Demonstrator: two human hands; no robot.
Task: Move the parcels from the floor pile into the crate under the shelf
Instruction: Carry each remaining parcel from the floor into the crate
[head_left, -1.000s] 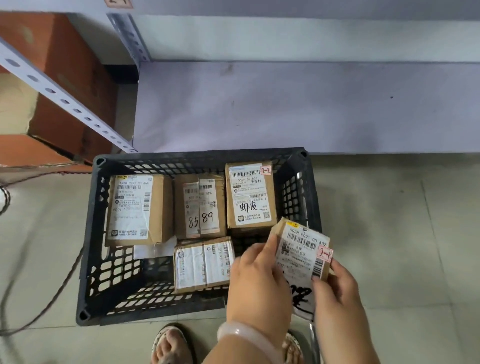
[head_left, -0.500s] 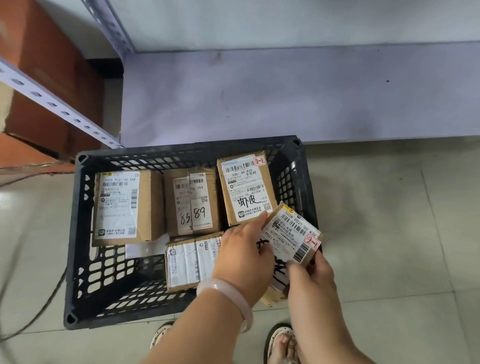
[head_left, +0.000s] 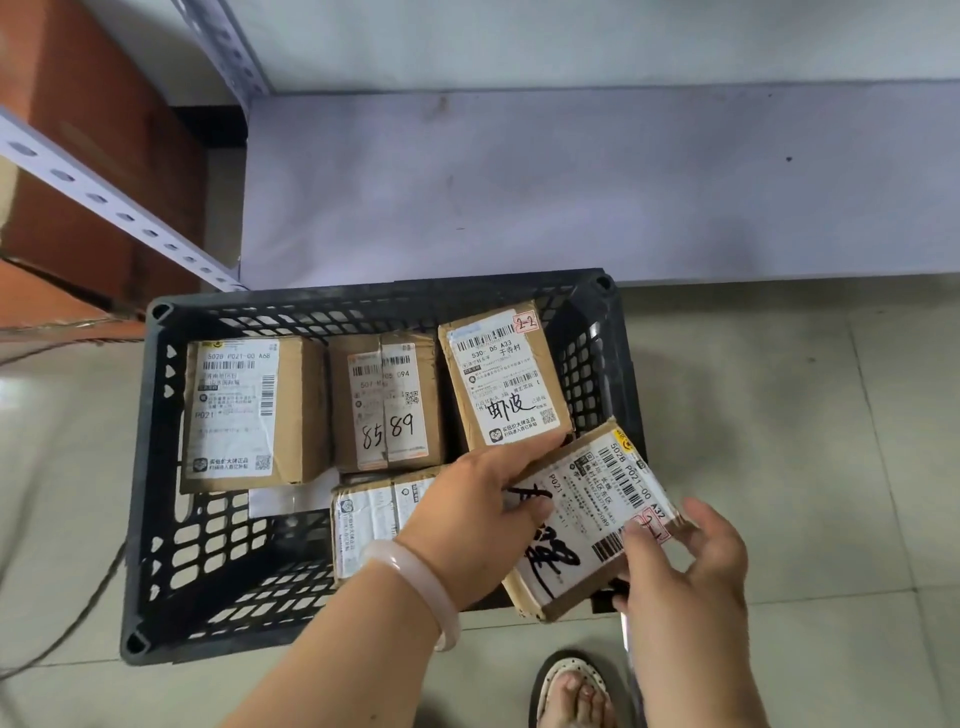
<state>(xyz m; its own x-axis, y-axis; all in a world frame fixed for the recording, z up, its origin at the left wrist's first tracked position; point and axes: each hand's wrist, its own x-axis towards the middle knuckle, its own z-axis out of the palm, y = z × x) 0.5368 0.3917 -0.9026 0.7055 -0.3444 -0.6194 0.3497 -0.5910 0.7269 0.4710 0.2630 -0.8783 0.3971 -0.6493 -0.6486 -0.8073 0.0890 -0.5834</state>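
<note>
A black slatted plastic crate (head_left: 156, 467) stands on the floor in front of the low shelf. Inside lie several brown cardboard parcels with white labels: a large one (head_left: 244, 410) at the left, one marked "85 89" (head_left: 387, 400), one marked "2-2" (head_left: 501, 371), and one (head_left: 371, 517) partly under my left arm. A further labelled parcel (head_left: 587, 519) is tilted over the crate's right front corner. My left hand (head_left: 467, 514) grips its left edge with the thumb on top. My right hand (head_left: 680, 566) holds its right corner with fingertips.
The grey shelf board (head_left: 571, 182) spreads behind the crate, with a perforated metal upright (head_left: 104, 197) and an orange-brown box (head_left: 88, 156) at the left. A cable (head_left: 78, 613) trails on the tiled floor left of the crate. My sandalled foot (head_left: 571, 691) is below the crate.
The held parcel has moved down and flatter over the crate's right front corner. Both hands went with it, and my view shifted closer.
</note>
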